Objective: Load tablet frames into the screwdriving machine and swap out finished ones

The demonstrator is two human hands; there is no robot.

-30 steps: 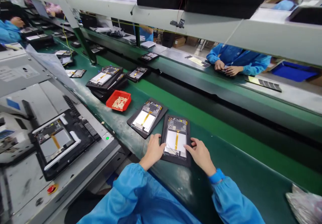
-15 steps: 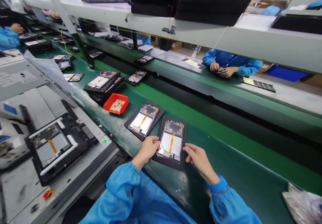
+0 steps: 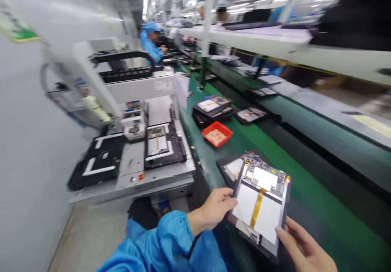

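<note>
An opened tablet, its circuit board, white battery and yellow tape strip exposed, is held tilted above the green bench. My left hand pinches its left edge between thumb and fingers. On the opposite side, my right hand grips the lower right edge, thumb on top and the other fingers partly hidden. Just behind the held tablet, partly covered by it, lies another opened tablet on a dark backing.
Farther along the bench are a red tray of small pale pieces and a stack of tablets. To my left stands a machine with a tablet in one black fixture and a second fixture. A co-worker is beyond.
The view has swung left toward the machine. Both hands have closed on the tablet's edges, and it has come up off the bench, tilted.
</note>
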